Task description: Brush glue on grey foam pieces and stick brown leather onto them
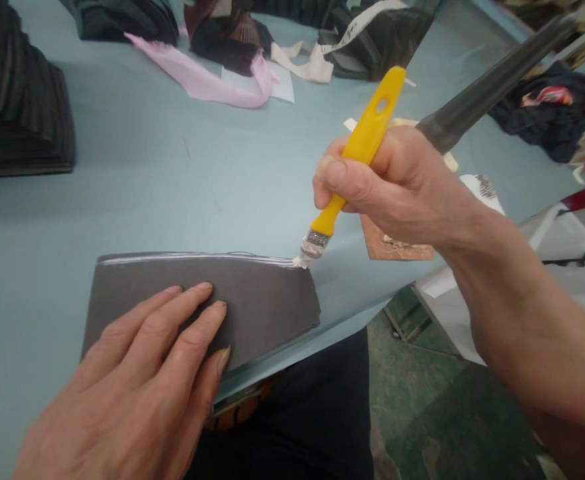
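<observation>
My left hand (157, 373) lies flat with fingers stretched out on a dark grey panel (267, 307), pressing it to the table. The panel looks like a thin stack of sheets with slightly uneven edges at its right end. A wet white line (197, 258) runs along its far edge. My right hand (387, 180) is closed round the yellow handle of a paintbrush (365, 137), which tilts down to the left. White stuff coats the bristles and part of the metal band, and the tip touches the panel's far right corner.
A tall stack of dark sheets (17, 100) stands at the left. Pink cloth (212, 80), pale strips (307, 63) and dark bundles lie at the back. Behind my right hand are a brown board (397, 245) and a dark tube (492, 87). The blue table's edge (352, 320) runs near my lap.
</observation>
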The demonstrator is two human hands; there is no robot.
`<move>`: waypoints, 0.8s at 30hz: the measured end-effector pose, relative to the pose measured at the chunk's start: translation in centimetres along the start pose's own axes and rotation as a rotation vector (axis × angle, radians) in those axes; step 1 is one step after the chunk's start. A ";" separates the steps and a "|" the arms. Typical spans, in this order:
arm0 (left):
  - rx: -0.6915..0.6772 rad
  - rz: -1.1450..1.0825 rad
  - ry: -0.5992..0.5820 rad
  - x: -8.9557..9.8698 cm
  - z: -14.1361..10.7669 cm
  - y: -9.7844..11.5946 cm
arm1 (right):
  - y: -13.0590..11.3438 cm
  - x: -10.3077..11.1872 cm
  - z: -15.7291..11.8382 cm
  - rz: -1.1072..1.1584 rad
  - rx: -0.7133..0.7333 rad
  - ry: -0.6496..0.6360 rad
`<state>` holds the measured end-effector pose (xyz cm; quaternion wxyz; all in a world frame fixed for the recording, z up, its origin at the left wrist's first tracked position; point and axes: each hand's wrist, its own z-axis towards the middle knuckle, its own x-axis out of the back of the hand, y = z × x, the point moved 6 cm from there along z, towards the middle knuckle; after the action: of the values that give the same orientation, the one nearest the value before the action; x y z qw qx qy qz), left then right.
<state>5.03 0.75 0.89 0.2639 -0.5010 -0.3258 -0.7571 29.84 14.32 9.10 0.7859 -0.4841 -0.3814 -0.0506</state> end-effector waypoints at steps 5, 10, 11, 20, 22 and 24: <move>-0.093 0.081 0.022 0.3 1.0 1.3 | -1.7 -1.1 1.9 -0.079 0.045 -0.106; -0.122 0.172 0.065 0.5 1.6 2.1 | -3.4 -4.2 5.0 -0.030 0.111 -0.101; -0.099 0.165 0.071 0.6 1.6 2.0 | -3.8 -4.9 5.6 -0.025 0.122 -0.097; 0.065 0.107 0.040 -0.3 0.9 1.6 | -5.9 -9.3 10.1 -0.077 0.147 -0.116; 0.086 0.107 0.039 -0.4 0.9 1.7 | -6.1 -9.8 10.9 -0.083 0.153 -0.120; 0.100 0.110 0.043 -0.4 1.0 1.7 | -6.3 -10.4 11.7 -0.084 0.149 -0.123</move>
<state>7.03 0.39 1.15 0.3370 -0.4880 -0.3295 -0.7347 13.28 17.30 9.77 0.7920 -0.4101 -0.4516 -0.0250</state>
